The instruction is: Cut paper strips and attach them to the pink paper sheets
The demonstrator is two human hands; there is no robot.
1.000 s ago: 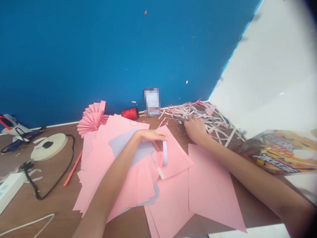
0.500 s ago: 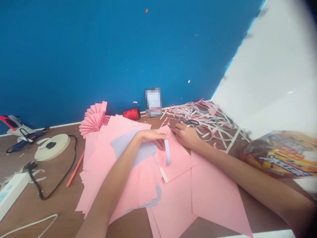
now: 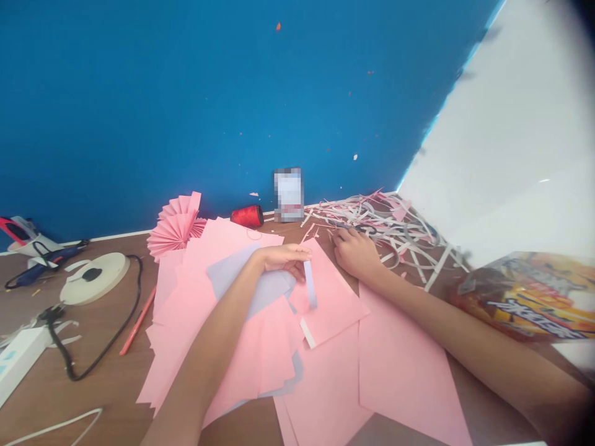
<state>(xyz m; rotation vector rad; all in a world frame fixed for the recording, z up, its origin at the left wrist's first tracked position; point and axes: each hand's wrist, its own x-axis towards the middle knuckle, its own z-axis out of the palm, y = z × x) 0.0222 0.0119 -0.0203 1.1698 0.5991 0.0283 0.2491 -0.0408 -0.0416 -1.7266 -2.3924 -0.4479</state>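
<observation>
My left hand is above the pink sheets, thumb and fingers pinching a narrow pale strip that hangs down and curves. Below it lies a folded pink paper sheet with a white strip along its lower left edge. Just off that sheet's far right edge, my right hand rests low with curled fingers; anything inside them is hidden. Dark scissors lie just beyond it, partly covered. Pleated pink paper and a lavender sheet are under my left forearm.
A pink paper fan, a red thread spool and a blurred-out card stand by the blue wall. Paper offcuts heap at back right, near a plastic packet. Leftward are a tape roll, red pen and power strip.
My right hand has moved right, off the pink sheet's far corner and towards the scissors. My left hand still pinches the strip, shifted slightly left.
</observation>
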